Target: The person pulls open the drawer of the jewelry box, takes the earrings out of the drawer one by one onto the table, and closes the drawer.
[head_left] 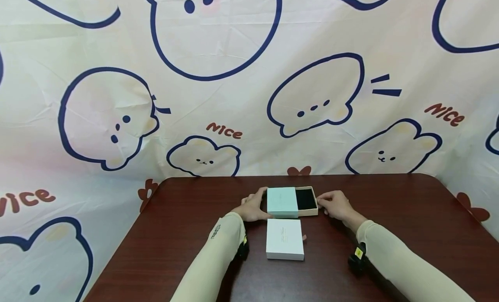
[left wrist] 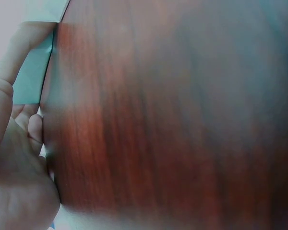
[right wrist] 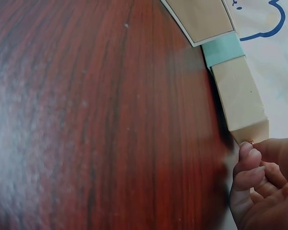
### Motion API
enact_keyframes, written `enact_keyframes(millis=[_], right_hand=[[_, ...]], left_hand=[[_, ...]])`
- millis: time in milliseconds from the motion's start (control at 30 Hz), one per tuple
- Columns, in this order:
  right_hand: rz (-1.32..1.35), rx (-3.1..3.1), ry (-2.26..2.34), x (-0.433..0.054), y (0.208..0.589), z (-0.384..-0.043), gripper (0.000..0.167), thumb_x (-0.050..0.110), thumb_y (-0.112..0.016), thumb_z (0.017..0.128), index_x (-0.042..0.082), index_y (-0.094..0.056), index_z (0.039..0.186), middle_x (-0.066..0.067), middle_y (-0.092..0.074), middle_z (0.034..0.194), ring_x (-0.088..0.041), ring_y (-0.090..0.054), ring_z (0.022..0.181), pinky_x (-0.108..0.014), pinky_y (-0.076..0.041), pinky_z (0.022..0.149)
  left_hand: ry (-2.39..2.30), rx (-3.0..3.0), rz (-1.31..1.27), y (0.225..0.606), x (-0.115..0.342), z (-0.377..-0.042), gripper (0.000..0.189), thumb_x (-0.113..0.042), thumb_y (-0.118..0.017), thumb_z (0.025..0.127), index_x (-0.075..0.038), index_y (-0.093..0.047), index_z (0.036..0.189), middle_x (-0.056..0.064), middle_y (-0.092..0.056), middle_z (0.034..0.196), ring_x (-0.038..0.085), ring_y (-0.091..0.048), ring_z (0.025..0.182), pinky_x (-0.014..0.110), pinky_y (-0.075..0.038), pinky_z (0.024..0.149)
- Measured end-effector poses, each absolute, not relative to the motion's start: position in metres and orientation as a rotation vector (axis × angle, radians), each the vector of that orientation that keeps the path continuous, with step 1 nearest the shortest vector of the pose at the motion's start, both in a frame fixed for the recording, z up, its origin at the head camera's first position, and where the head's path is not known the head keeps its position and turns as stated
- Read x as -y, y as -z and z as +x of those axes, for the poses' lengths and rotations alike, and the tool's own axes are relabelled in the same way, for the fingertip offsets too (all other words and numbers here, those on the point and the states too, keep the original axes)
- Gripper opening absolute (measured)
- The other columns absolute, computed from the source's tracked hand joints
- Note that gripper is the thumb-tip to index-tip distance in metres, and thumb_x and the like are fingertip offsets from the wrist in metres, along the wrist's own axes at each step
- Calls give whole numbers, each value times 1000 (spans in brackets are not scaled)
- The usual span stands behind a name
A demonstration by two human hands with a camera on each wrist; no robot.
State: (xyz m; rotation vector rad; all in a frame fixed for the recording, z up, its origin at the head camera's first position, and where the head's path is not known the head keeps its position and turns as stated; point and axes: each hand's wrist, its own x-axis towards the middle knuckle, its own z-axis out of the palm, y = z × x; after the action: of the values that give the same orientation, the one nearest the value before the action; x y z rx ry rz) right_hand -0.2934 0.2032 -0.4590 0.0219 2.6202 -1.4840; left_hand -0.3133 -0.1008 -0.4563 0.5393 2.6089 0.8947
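A mint-green sliding box [head_left: 281, 202] lies on the table, its cream drawer [head_left: 308, 212] pulled partway out to the right and showing a black inside [head_left: 306, 199]. My left hand [head_left: 252, 206] holds the sleeve from its left, thumb along the near side and fingers around toward the far side. At the drawer's right end my right hand [head_left: 337, 204] pinches a small tab. In the right wrist view, the thumb and forefinger [right wrist: 249, 155] meet at the drawer's end face [right wrist: 252, 132]. The left wrist view shows the thumb against the green side [left wrist: 33, 72].
Closer to me lies a white box [head_left: 285, 239] with a small pinkish tab [head_left: 304, 238] at its right side. The dark reddish-brown wooden table [head_left: 187, 250] ends at the back against a cloth [head_left: 249, 98] printed with cartoon outlines.
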Motion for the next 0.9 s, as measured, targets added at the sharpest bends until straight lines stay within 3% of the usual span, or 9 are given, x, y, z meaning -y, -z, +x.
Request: enact_keyframes(millis=[533, 900], right_hand=[[17, -2630, 1480, -197, 458, -291, 24, 10, -56, 101, -5, -73, 111, 0, -64, 73, -10, -52, 58, -25, -44, 51], [-13, -2611, 1514, -192, 458, -292, 23, 7, -57, 101, -6, -73, 110, -1, -65, 74, -10, -52, 57, -25, -42, 49]], left_hand=[[-888, -2616, 544, 457, 102, -312, 100, -39, -77, 89, -18, -12, 162, 16, -37, 159, 35, -33, 145, 55, -21, 114], [-890, -2612, 543, 458, 102, -314, 100, -39, -76, 89, -19, -12, 162, 13, -29, 165, 35, -29, 148, 56, -20, 115]])
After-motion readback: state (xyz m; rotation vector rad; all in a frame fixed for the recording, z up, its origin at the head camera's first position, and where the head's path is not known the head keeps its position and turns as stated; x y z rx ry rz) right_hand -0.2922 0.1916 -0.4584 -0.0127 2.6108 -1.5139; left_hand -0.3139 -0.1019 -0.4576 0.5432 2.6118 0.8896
